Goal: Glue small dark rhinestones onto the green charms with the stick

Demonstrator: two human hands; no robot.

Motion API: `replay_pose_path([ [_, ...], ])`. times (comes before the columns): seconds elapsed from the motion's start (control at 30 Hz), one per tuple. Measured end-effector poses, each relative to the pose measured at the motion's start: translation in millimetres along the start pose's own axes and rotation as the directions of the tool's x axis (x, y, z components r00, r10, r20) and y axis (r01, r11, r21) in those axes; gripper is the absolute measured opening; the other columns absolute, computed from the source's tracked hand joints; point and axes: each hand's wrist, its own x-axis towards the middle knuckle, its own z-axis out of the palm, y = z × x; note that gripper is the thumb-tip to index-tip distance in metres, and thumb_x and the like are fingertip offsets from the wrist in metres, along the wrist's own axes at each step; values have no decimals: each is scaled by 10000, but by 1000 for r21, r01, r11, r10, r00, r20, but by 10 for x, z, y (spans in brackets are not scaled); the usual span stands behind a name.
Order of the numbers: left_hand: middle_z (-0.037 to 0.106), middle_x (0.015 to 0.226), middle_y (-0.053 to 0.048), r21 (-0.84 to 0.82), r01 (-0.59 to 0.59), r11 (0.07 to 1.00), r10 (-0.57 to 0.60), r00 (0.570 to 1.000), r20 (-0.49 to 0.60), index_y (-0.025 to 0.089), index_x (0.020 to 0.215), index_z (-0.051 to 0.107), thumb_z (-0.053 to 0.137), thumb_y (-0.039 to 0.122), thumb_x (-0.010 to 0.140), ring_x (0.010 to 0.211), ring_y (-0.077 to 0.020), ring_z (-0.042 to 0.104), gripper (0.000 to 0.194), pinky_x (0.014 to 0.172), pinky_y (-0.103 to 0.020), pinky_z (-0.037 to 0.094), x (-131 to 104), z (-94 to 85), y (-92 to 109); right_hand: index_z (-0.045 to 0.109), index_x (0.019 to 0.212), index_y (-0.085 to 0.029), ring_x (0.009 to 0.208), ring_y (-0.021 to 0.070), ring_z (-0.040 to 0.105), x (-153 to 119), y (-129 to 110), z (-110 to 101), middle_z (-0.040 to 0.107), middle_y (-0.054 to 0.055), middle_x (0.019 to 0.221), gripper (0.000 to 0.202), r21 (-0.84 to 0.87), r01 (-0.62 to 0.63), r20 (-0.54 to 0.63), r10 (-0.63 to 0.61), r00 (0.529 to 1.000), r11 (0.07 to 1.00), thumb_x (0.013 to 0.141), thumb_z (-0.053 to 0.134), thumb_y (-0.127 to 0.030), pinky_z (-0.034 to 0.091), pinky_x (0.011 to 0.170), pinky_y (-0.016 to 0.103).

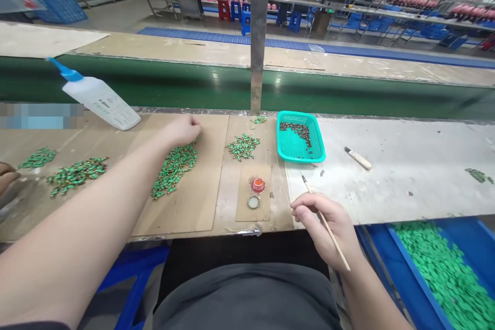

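Observation:
My right hand [323,219] grips a thin wooden paintbrush [327,229], its dark tip pointing up and away over the white board. My left hand [187,129] reaches to the far end of a pile of small green and brown pieces [176,170]; its fingers are curled together, and whatever they pinch is hidden. Between my hands, a small card [242,211] carries a red-stained cap [258,185] and a bottle cap [253,202] with pale contents. A turquoise basket [284,157] beyond them contains small dark pieces [303,131]. Another pile of green pieces [243,146] lies left of it.
A glue bottle [102,100] with a blue nozzle leans at the back left. More green piles [77,172] sit left, near another person's hand [6,178]. A flat brush [358,158] lies right. A metal post [258,36] rises behind; a blue bin [419,278] of green pieces stands lower right.

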Motion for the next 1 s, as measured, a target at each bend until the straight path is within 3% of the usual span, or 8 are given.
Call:
replay_pose_path([
  [0.1, 808, 1524, -140, -190, 44, 981, -47, 999, -8, 204, 1518, 778, 859, 409, 1152, 1265, -341, 835, 427, 1054, -566, 740, -296, -60, -50, 890, 1051, -252, 760, 228, 779, -87, 81, -35, 826, 58, 864, 420, 139, -86, 27, 83, 996, 987, 1237, 669, -557, 660, 736, 358],
  [0.2, 843, 1427, -124, -411, 25, 911, -32, 999, -10, 192, 1450, 800, 855, 395, 1158, 1188, -309, 854, 360, 1009, -527, 751, -748, -52, -138, 900, 1119, -238, 759, 239, 739, -148, 107, -60, 781, 66, 850, 691, 234, -129, 40, 123, 992, 964, 1225, 522, -807, 669, 747, 392],
  [0.33, 899, 1134, -68, -632, 11, 775, 5, 1000, 23, 176, 1173, 838, 899, 401, 1115, 1073, -282, 889, 241, 993, -505, 754, -1394, 109, -260, 876, 1088, -242, 840, 246, 694, -198, 179, -41, 712, 50, 878, 748, 228, -160, -21, 170, 985, 960, 1188, 508, -886, 640, 818, 402],
  [0.5, 917, 855, -109, -768, 81, 636, -7, 995, 99, 214, 844, 799, 1152, 518, 649, 918, -348, 936, 505, 923, -476, 769, -1776, 344, -304, 828, 992, -243, 840, 256, 688, -160, 261, 62, 719, 56, 896, 783, 254, -187, -46, 205, 978, 949, 1140, 518, -947, 630, 820, 417],
  [0.67, 847, 742, -41, -833, 151, 532, -37, 987, 155, 228, 784, 756, 1164, 404, 555, 793, -284, 907, 500, 753, -339, 730, -1924, 385, -352, 820, 951, -242, 836, 253, 697, -122, 242, 141, 735, 55, 883, 732, 274, -197, -37, 216, 976, 941, 1103, 629, -932, 631, 815, 411],
  [0.83, 765, 666, 58, -892, 182, 413, -72, 983, 167, 256, 880, 789, 1116, 289, 576, 728, -188, 861, 448, 759, -239, 708, -2032, 385, -407, 830, 923, -236, 814, 234, 722, -134, 235, 194, 760, 50, 864, 616, 269, -226, -44, 247, 968, 936, 1118, 701, -806, 642, 800, 386],
  [0.93, 829, 695, 25, -901, 228, 370, -100, 974, 205, 250, 1051, 919, 1101, 290, 575, 784, -210, 896, 511, 804, -238, 741, -2065, 409, -411, 873, 991, -240, 839, 228, 775, -143, 202, 199, 814, 46, 899, 376, 248, -253, -41, 272, 962, 935, 1084, 834, -602, 663, 809, 365],
  [1.0, 900, 756, -45, -895, 266, 359, -121, 964, 238, 234, 986, 958, 1109, 304, 554, 828, -247, 919, 463, 795, -247, 758, -2089, 425, -410, 900, 1047, -246, 863, 233, 813, -137, 170, 188, 849, 49, 926, 249, 236, -265, -36, 281, 959, 935, 1051, 882, -494, 685, 810, 360],
])
